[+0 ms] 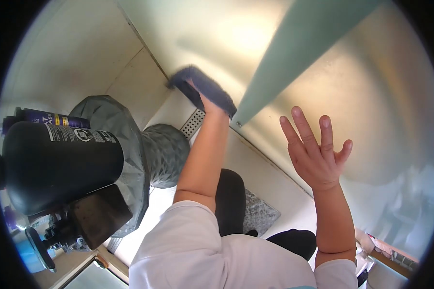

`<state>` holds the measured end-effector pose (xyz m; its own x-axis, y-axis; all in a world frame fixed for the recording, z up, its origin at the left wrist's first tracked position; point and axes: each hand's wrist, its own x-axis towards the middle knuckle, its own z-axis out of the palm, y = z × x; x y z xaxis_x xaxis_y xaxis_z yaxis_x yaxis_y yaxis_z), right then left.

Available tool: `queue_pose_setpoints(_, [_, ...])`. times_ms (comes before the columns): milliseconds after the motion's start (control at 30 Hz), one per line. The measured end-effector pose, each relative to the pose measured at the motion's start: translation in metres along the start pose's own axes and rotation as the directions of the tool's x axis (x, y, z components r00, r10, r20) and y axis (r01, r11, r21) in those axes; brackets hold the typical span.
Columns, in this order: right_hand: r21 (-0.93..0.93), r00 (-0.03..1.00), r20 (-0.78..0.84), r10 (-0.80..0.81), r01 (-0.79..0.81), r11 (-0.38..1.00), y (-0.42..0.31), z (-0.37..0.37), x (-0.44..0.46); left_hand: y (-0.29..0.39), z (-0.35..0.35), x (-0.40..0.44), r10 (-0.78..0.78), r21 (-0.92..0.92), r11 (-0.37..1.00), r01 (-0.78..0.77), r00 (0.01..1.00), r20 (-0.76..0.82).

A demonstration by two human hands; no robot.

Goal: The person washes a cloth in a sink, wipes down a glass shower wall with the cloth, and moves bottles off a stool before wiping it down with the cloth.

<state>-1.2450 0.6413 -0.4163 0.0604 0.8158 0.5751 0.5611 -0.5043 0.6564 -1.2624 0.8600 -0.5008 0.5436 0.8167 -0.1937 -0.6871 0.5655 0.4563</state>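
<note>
My left hand [200,94] is wrapped round a dark grey fuzzy cloth or pad [210,91], which is slightly blurred. The pad lies at the lower edge of the frosted glass panel [246,36], near the corner with the tiled wall. My fingers are largely hidden behind it. To the right, my right hand [316,154] is raised with its fingers spread, its back towards me, in front of the glass. Nothing is in it; whether it touches the glass I cannot tell.
At left, a grey faceted stand [166,154] holds a large black bottle [62,166], a purple bottle [58,118] and a dark box [100,214]. A perforated drain [193,124] and a grey patterned mat [260,214] are on the floor by my legs.
</note>
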Motion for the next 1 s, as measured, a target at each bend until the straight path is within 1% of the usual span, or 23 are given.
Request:
queue_pose_setpoints(67, [-0.003,1.0,-0.011,-0.003,0.003,1.0,-0.001,0.002,0.0,0.019,0.035,-0.009,0.087,0.062,0.993,-0.098,0.982,0.168])
queue_pose_setpoints(100, [-0.003,1.0,-0.016,-0.003,0.003,1.0,-0.002,0.003,0.0,0.018,0.049,-0.008,0.343,0.243,0.889,-0.387,0.917,0.205])
queue_pose_setpoints(133, [0.007,1.0,-0.014,0.002,-0.002,1.0,-0.003,0.002,-0.001,0.014,0.061,-0.015,0.487,0.409,0.694,-0.592,0.805,0.339])
queue_pose_setpoints(167, [0.018,1.0,-0.014,0.008,-0.008,1.0,-0.003,0.001,-0.001,0.01,0.072,-0.023,0.606,0.509,0.424,-0.75,0.652,0.456])
queue_pose_setpoints(200, [0.023,1.0,-0.02,0.014,-0.014,1.0,-0.003,0.001,0.001,0.009,0.08,-0.043,0.59,0.543,0.138,-0.828,0.509,0.627])
queue_pose_setpoints(233, [0.085,0.999,-0.038,0.0,0.003,0.996,-0.002,0.001,-0.004,0.008,0.085,-0.061,0.505,0.506,-0.155,-0.849,0.372,0.779])
queue_pose_setpoints(267, [0.145,0.998,-0.055,-0.011,0.019,0.989,0.0,0.002,-0.015,-0.003,0.069,-0.069,0.446,0.427,-0.163,-0.89,0.319,0.836])
queue_pose_setpoints(300, [0.203,0.997,-0.071,-0.016,0.03,0.979,0.003,0.001,-0.02,-0.021,0.044,-0.071,0.392,0.439,-0.178,-0.881,0.346,0.852])
queue_pose_setpoints(333, [0.376,0.975,-0.218,-0.038,0.12,0.919,0.01,-0.006,-0.016,-0.037,0.021,-0.07,0.423,0.519,-0.093,-0.85,0.438,0.793])
queue_pose_setpoints(367, [0.467,0.975,-0.223,-0.02,0.124,0.876,0.012,-0.01,-0.014,-0.055,-0.01,-0.055,0.437,0.601,0.218,-0.769,0.627,0.645])
queue_pose_setpoints(400, [0.55,0.974,-0.227,-0.002,0.13,0.825,0.016,-0.015,-0.013,-0.072,-0.042,-0.041,0.424,0.552,0.563,-0.615,0.788,0.446])
queue_pose_setpoints(433, [0.646,0.975,-0.223,0.011,0.139,0.751,0.024,-0.024,-0.006,-0.09,-0.073,-0.026,0.386,0.393,0.802,-0.449,0.893,0.232])
queue_pose_setpoints(467, [0.656,0.974,-0.223,0.048,0.113,0.746,0.034,-0.034,-0.002,-0.083,-0.083,-0.006,-0.121,-0.142,0.983,0.12,0.993,0.002])
queue_pose_setpoints(500, [0.67,0.974,-0.211,0.085,0.081,0.738,0.044,-0.046,-0.002,-0.116,-0.135,0.041,0.105,-0.149,0.984,-0.094,0.992,0.068])
queue_pose_setpoints(533, [0.685,0.974,-0.19,0.121,0.043,0.728,0.054,-0.058,-0.005,-0.106,-0.132,0.046,0.099,-0.079,0.992,-0.097,0.995,0.019])
queue_pose_setpoints(567, [0.639,0.967,-0.226,0.119,0.055,0.767,0.065,-0.066,-0.009,-0.084,-0.113,0.05,0.099,-0.012,0.995,-0.099,0.995,-0.023])
queue_pose_setpoints(667, [0.609,0.953,-0.216,0.211,-0.037,0.792,0.081,-0.07,-0.025,-0.059,-0.091,0.046,0.069,0.052,0.997,-0.062,0.988,-0.136])
queue_pose_setpoints(767, [0.582,0.972,-0.161,0.17,-0.046,0.812,0.08,-0.072,-0.029,-0.07,-0.095,0.028,0.02,0.041,0.999,-0.011,0.977,-0.213])
queue_pose_setpoints(800, [0.567,0.975,-0.152,0.161,-0.047,0.822,0.078,-0.073,-0.029,-0.079,-0.099,0.019,0.0,0.033,0.999,0.008,0.972,-0.236])
queue_pose_setpoints(833, [0.6,0.976,-0.112,0.188,-0.085,0.795,0.075,-0.071,-0.033,-0.091,-0.102,0.008,-0.025,0.022,0.999,0.032,0.964,-0.263])
queue_pose_setpoints(933, [0.458,0.989,-0.082,0.125,-0.074,0.886,0.072,-0.061,-0.039,-0.145,-0.105,-0.053,-0.147,0.006,0.987,0.158,0.93,-0.337])
queue_pose_setpoints(967, [0.447,0.983,-0.155,0.095,-0.016,0.895,0.071,-0.053,-0.04,-0.166,-0.101,-0.085,-0.202,0.011,0.975,0.222,0.906,-0.373])
queue_pose_setpoints(1000, [0.439,0.983,-0.146,0.112,-0.037,0.897,0.07,-0.053,-0.04,-0.182,-0.091,-0.119,-0.267,0.008,0.956,0.294,0.877,-0.401])
